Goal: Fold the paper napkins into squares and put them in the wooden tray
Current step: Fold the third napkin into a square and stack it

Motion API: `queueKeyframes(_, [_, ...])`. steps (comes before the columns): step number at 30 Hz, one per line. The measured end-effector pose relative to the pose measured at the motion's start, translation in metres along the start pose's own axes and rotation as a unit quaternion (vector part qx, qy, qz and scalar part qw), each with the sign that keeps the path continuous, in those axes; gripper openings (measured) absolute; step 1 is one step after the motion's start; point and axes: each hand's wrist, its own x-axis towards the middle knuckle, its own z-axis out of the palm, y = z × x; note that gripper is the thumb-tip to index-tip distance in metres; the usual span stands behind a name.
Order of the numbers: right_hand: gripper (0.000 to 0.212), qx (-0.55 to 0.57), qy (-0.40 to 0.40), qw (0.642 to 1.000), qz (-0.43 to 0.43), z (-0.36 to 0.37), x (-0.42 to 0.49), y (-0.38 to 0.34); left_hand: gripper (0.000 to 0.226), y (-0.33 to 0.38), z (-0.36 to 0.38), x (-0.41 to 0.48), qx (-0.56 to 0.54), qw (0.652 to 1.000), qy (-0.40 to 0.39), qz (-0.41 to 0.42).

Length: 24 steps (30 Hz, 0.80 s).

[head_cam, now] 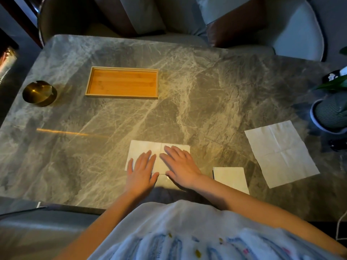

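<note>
A grey marble-veined table (197, 94) carries a round brass bowl-like dish (39, 93) near its far left corner. At the right edge stands a ribbed grey plant pot (330, 115) with green leaves (332, 83). Pale upholstered chairs (293, 29) sit beyond the table, with what may be a brown cushion (236, 29).

dim, warm light overall. marble table (206, 102) brightest in the middle, falling to dark at the corners. thin orange glare streak (62, 132) on the left of the surface. fingers of both hands slightly motion-blurred. wide-angle bowing: table edges curve. shadow lies under the forearms at the near edge. far chairs murky, soft.
</note>
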Motion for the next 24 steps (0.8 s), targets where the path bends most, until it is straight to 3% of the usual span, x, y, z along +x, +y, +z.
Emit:
queueKeyframes(2, [0.067,-0.018,-0.039,0.999,0.019,0.004,0.004,0.002,0.060,-0.005,0.008,0.001,0.019,1.000,-0.020,-0.006])
queueKeyframes(9, [0.074,-0.015,-0.059,0.998,0.024,0.006,-0.012,0.026,0.055,-0.022,0.009,-0.004,-0.019,0.994,0.008,-0.108])
queueKeyframes(18, [0.061,0.008,-0.049,0.998,0.048,0.000,-0.021,0.023,0.063,-0.029,-0.004,0.001,-0.042,0.986,0.009,-0.162])
queueKeyframes(21, [0.055,0.027,-0.039,0.997,0.059,-0.005,-0.021,0.016,0.066,-0.028,-0.014,0.000,-0.064,0.975,0.060,-0.202])
queueKeyframes(24, [0.055,0.072,-0.057,0.993,0.076,-0.006,-0.022,0.010,0.049,-0.023,-0.019,0.000,-0.064,0.977,0.146,-0.141])
